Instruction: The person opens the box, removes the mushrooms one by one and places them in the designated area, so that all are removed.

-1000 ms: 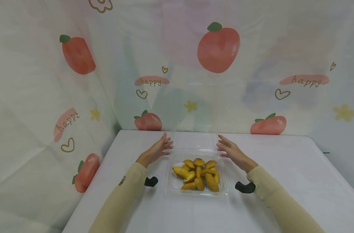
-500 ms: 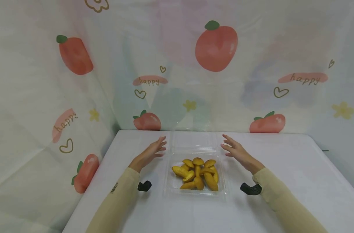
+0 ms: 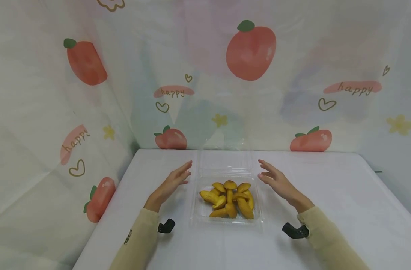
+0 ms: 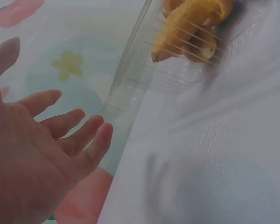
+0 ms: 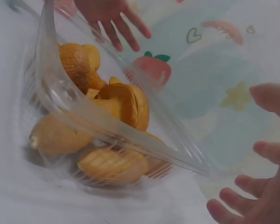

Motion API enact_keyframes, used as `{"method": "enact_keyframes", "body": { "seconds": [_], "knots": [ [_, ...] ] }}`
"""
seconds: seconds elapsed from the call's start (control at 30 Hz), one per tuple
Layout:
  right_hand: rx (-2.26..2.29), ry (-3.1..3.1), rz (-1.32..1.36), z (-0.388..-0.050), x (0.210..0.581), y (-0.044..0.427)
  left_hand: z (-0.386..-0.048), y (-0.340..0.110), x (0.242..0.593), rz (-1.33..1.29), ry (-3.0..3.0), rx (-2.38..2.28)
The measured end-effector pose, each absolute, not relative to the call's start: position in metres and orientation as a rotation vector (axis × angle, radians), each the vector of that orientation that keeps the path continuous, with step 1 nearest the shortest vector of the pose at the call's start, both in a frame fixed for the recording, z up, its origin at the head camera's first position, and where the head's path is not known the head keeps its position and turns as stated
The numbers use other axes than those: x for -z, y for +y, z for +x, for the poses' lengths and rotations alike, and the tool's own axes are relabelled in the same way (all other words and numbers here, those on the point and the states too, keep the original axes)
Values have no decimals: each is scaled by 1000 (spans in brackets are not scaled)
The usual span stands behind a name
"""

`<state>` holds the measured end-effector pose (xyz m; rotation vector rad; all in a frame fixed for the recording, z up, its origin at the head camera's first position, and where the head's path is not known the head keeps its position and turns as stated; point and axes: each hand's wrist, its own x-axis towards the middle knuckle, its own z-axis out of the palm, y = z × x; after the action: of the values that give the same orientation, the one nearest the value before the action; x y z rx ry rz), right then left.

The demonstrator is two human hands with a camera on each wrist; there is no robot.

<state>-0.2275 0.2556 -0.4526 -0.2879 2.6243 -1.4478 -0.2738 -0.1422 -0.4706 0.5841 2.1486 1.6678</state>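
A clear plastic box [image 3: 202, 213] stands mid-table with its see-through lid [image 3: 225, 161] raised at the back. Several yellow-brown mushrooms [image 3: 230, 210] lie inside, seen also through the wall in the right wrist view [image 5: 109, 163]. To the left of the box hovers the left hand [image 3: 168, 186], fingers extended and touching nothing; the left wrist view shows its palm [image 4: 32, 149]. On the other side the right hand [image 3: 283, 186] is likewise raised with spread fingers, apart from the box. Its fingers stand beside the box's corner in the right wrist view [image 5: 266, 186].
A white-covered table [image 3: 327, 187] carries the box. Behind and to the left hangs a pale curtain [image 3: 205, 48] printed with fruit, hearts and flowers. Black pieces [image 3: 166, 226] stick out near both sleeves, the right one [image 3: 295, 230] above the table.
Both hands have drawn away from the box, the left one leftward and the right one rightward, and come slightly nearer to the wearer. The box and mushrooms have stayed in place.
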Motion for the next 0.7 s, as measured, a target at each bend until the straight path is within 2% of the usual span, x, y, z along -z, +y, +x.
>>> {"method": "enact_keyframes", "body": {
  "seconds": [0.43,0.7],
  "knots": [
    [1506,2751,-487,-196,455,244,-240,-144,464,711,2410,-1212],
    [1443,2796,-585,-184,459,236,-231,-142,461,722,2433,-1093]
  ]
}}
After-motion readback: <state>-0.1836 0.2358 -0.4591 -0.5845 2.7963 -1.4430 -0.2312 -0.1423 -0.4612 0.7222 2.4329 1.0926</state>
